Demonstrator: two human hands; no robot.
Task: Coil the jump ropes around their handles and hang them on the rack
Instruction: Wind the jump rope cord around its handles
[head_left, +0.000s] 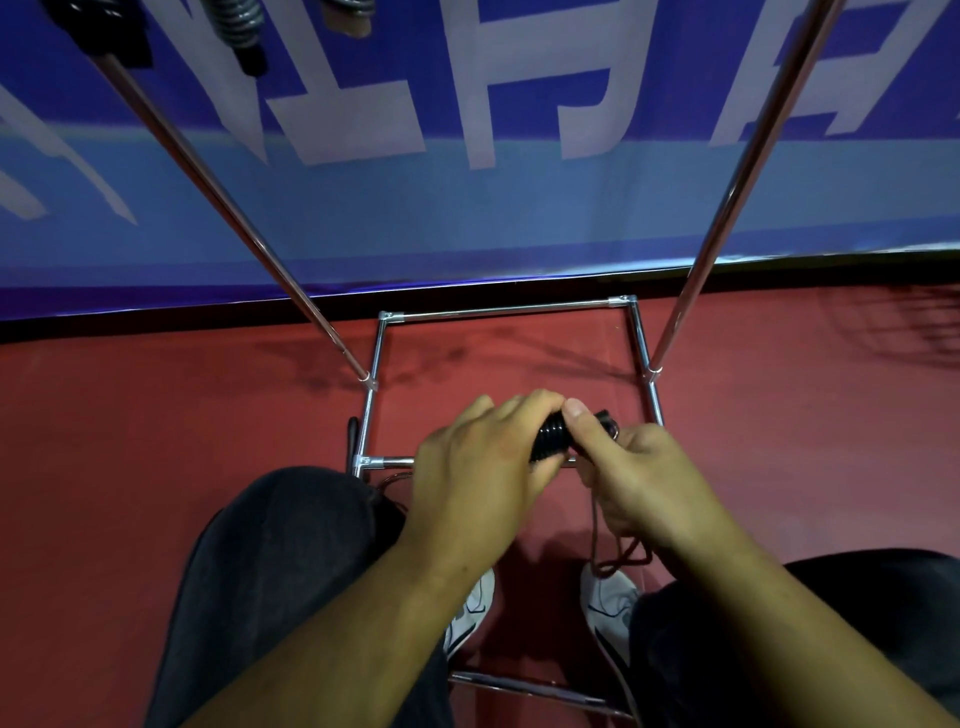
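Above the chrome tube rack (498, 310), left hand (478, 462) grips the black ribbed handle (552, 438), right hand (641, 480) pinches the dark cord (621, 558)

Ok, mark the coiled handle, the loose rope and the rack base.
coiled handle (551, 439): head view, black wound turns.
loose rope (623, 564): head view, lowest dangling loops.
rack base (504, 310): head view, rear floor bar.

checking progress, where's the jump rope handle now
Head view, centre: the black jump rope handle is gripped between the left hand and right hand, over the rack base.
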